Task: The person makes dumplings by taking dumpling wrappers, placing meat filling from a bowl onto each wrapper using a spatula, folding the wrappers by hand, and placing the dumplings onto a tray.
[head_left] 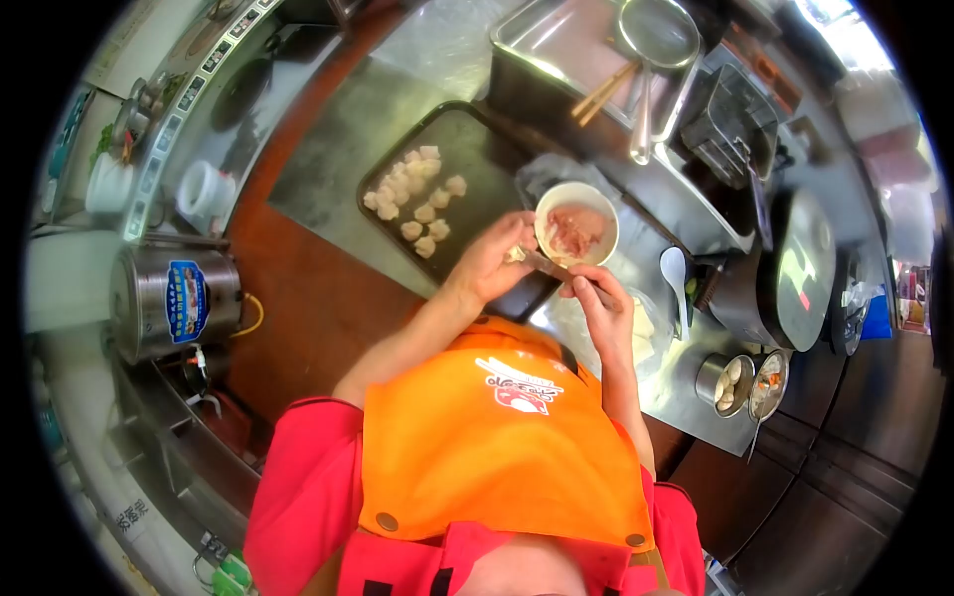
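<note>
My left hand [492, 260] is closed around a small, pale dumpling wrapper [515, 254] beside the bowl. Between the fingers of my right hand [601, 298] is a flat filling spatula [547, 265], whose tip reaches toward the wrapper. Just beyond both hands stands a white bowl [594, 193] with pink minced meat [573, 230] in it. A dark tray [487, 164] to the left carries several folded dumplings [402, 184]. Near my right wrist, pale wrappers [641, 330] lie in clear plastic, partly hidden by the hand.
A white spoon [675, 283] lies right of the bowl. Two metal pots [725, 384] [767, 387] stand at the right edge. Further back are a steel basin [556, 50], a strainer [659, 35] and chopsticks [604, 94]. A steel cooker [139, 303] stands far left.
</note>
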`<state>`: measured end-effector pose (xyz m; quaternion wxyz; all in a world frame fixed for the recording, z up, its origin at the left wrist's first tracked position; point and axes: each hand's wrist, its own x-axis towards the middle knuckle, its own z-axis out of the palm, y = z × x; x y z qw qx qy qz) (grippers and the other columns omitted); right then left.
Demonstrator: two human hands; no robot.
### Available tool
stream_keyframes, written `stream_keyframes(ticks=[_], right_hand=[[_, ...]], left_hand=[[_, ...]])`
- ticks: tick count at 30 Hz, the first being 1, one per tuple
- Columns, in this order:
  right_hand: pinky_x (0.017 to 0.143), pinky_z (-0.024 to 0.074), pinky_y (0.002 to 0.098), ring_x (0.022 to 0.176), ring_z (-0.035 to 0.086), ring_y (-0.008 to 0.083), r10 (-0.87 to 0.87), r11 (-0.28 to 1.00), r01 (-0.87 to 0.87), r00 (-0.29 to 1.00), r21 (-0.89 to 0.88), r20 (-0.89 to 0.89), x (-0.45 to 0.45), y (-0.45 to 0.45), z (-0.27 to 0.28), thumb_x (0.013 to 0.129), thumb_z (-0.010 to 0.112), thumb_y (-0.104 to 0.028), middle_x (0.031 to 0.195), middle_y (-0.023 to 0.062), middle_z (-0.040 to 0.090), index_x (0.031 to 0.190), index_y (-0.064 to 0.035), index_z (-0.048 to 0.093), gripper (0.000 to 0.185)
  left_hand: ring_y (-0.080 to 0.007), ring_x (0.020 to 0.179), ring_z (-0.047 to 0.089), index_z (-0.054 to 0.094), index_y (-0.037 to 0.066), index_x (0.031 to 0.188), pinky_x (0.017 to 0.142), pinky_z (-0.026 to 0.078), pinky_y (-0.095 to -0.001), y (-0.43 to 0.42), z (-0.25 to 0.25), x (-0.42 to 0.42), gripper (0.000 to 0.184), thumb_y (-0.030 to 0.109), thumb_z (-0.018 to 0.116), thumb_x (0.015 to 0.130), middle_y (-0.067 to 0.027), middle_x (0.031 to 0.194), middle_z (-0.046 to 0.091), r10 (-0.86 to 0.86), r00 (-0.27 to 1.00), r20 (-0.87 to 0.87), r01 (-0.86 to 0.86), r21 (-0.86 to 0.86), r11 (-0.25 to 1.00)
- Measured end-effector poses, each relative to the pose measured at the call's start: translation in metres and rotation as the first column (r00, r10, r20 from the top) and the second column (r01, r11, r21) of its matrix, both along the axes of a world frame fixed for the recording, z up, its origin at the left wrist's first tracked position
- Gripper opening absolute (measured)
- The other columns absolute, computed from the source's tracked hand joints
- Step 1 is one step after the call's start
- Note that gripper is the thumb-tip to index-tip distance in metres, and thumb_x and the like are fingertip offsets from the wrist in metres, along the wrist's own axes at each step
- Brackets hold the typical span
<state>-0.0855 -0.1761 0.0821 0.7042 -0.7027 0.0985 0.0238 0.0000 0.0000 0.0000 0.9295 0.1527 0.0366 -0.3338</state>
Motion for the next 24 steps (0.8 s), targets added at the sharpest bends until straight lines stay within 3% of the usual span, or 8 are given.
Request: stream_keyframes(ticks=[6,9,11,12,15,18,21,24], right_hand=[[0.073,0.0495,0.0243,0.08,0.064,0.0138,-0.034,0.999,0.034,0.999,-0.017,-0.042,0.009,-0.002,-0.001,0.088,0.059,-0.005,0.087,0.0083,0.066,0.101,0.0033,0.062,0.015],[0.072,0.0495,0.023,0.078,0.063,0.0117,-0.116,0.993,0.115,0.988,-0.008,-0.101,0.013,-0.007,0.002,0.088,0.062,-0.007,0.089,0.0069,0.067,0.1,0.0016,0.064,0.015],[0.069,0.0492,0.0236,0.073,0.063,0.0131,-0.181,0.983,0.181,0.984,0.023,0.002,0.012,-0.017,0.02,0.086,0.063,-0.007,0.086,0.0074,0.066,0.096,0.0001,0.064,0.012],[0.066,0.0489,0.0252,0.07,0.062,0.0156,-0.134,0.973,0.173,0.963,-0.155,0.236,0.012,-0.024,0.031,0.086,0.063,-0.006,0.084,0.0086,0.064,0.093,-0.0004,0.064,0.009],[0.057,0.0472,0.0306,0.062,0.058,0.0222,0.083,0.915,0.19,0.776,-0.357,0.625,0.009,-0.024,0.115,0.081,0.067,-0.007,0.079,0.0102,0.06,0.081,-0.0008,0.061,0.009],[0.049,0.0415,0.029,0.056,0.055,0.0192,0.252,0.911,0.198,0.43,-0.363,0.867,0.012,-0.013,0.179,0.075,0.071,-0.014,0.075,0.008,0.057,0.074,-0.0019,0.059,0.016],[0.044,0.0343,0.0265,0.053,0.051,0.0171,0.235,0.947,0.187,0.155,-0.262,0.96,0.012,0.0,0.205,0.071,0.07,-0.012,0.073,0.0081,0.055,0.071,-0.0025,0.057,0.016],[0.042,0.0305,0.0264,0.051,0.048,0.0164,0.151,0.954,0.248,0.083,-0.167,0.985,0.007,0.008,0.213,0.07,0.067,-0.009,0.072,0.0081,0.054,0.07,-0.0026,0.056,0.013]], left_hand=[[-0.0063,0.078,0.051,0.059,0.006,0.104,0.069,0.04,-0.0197,-0.004,0.018,-0.01,0.017,0.017,0.048,0.097,0.0014,0.087,0.058,-0.133,0.949,0.285,-0.084,0.637,0.766],[-0.0056,0.071,0.049,0.06,0.004,0.104,0.063,0.039,-0.0186,0.008,0.016,-0.001,0.016,0.015,0.051,0.096,0.0016,0.083,0.058,-0.196,0.935,0.295,-0.039,0.636,0.77],[-0.0046,0.067,0.047,0.061,0.001,0.102,0.058,0.037,-0.0181,0.016,0.01,0.013,0.016,0.014,0.055,0.094,0.0018,0.081,0.056,-0.096,0.931,0.352,-0.117,0.537,0.836],[-0.0047,0.066,0.046,0.06,0.001,0.102,0.057,0.036,-0.0181,0.025,0.009,0.019,0.016,0.012,0.056,0.092,0.002,0.079,0.055,-0.057,0.942,0.33,-0.142,0.549,0.824],[-0.0041,0.064,0.048,0.061,0.002,0.099,0.055,0.038,-0.0167,0.054,-0.001,0.039,0.013,0.01,0.056,0.09,0.0003,0.083,0.058,-0.094,0.929,0.358,-0.243,0.782,0.574],[-0.0131,0.071,0.055,0.061,0.003,0.099,0.064,0.045,-0.0241,0.067,0.012,0.043,0.014,0.007,0.058,0.086,-0.0053,0.091,0.06,-0.546,0.689,0.477,-0.488,0.862,0.136],[-0.0247,0.086,0.058,0.06,0.004,0.1,0.078,0.046,-0.0326,0.077,-0.011,0.053,0.017,0.005,0.06,0.083,-0.011,0.098,0.06,-0.746,0.322,0.583,-0.767,0.622,0.155],[-0.0312,0.095,0.056,0.06,0.003,0.099,0.085,0.044,-0.0364,0.075,-0.02,0.055,0.02,0.0,0.06,0.079,-0.0139,0.099,0.059,-0.773,0.417,0.478,-0.687,0.723,0.076]])
